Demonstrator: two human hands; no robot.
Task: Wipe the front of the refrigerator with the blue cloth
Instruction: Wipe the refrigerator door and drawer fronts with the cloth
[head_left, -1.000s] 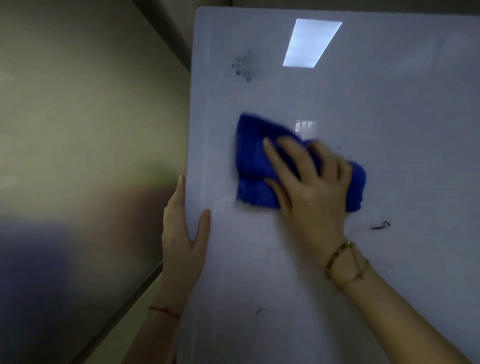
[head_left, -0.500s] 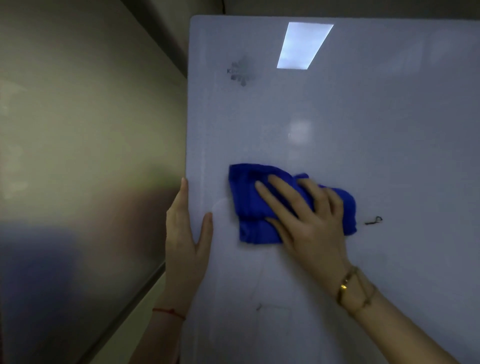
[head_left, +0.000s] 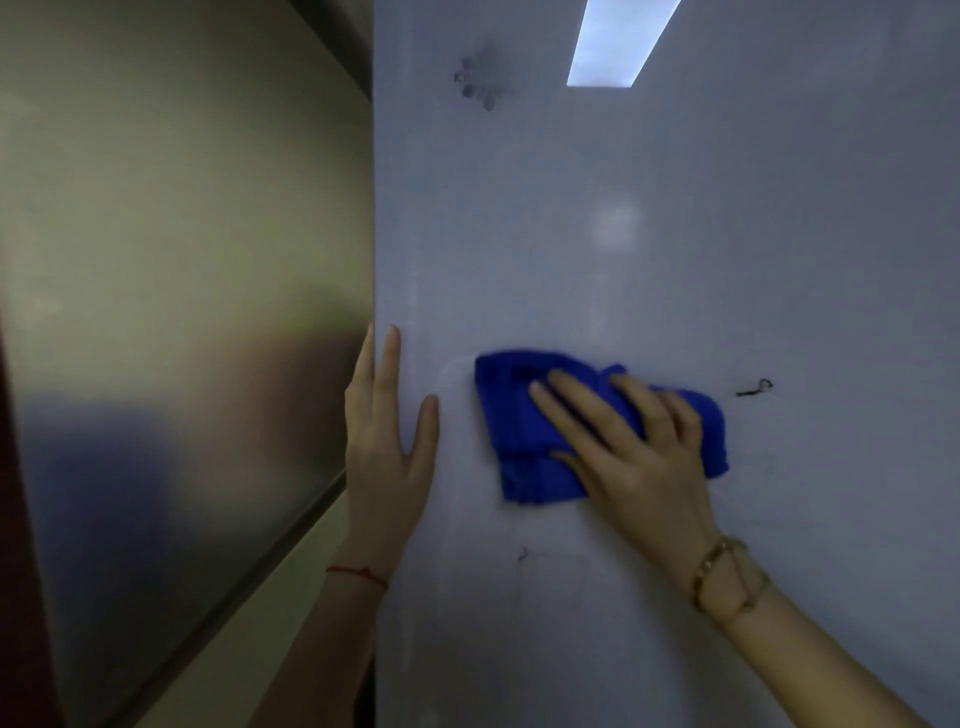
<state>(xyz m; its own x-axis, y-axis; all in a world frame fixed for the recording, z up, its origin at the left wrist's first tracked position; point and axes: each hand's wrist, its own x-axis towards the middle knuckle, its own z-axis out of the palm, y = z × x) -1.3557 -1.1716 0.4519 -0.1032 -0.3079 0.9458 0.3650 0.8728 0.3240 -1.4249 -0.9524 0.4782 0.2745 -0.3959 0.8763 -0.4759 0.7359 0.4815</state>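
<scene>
Pressing with spread, nearly straight fingers, the right hand (head_left: 634, 457) hides part of the crumpled blue cloth (head_left: 519, 441), which lies against the glossy white refrigerator front (head_left: 675, 260). The left hand (head_left: 387, 431), fingers straight and holding nothing, rests on the door's left edge. Higher up, a grey flower-shaped logo (head_left: 480, 83) is too blurred to read.

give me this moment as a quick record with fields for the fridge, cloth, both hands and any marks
surface: refrigerator front, pale and glossy
cloth: blue cloth, bunched, flat against the door
right: right hand presses on the cloth, fingers spread
left: left hand rests at the door's left edge, fingers straight
marks: small dark mark just right of the cloth
</scene>
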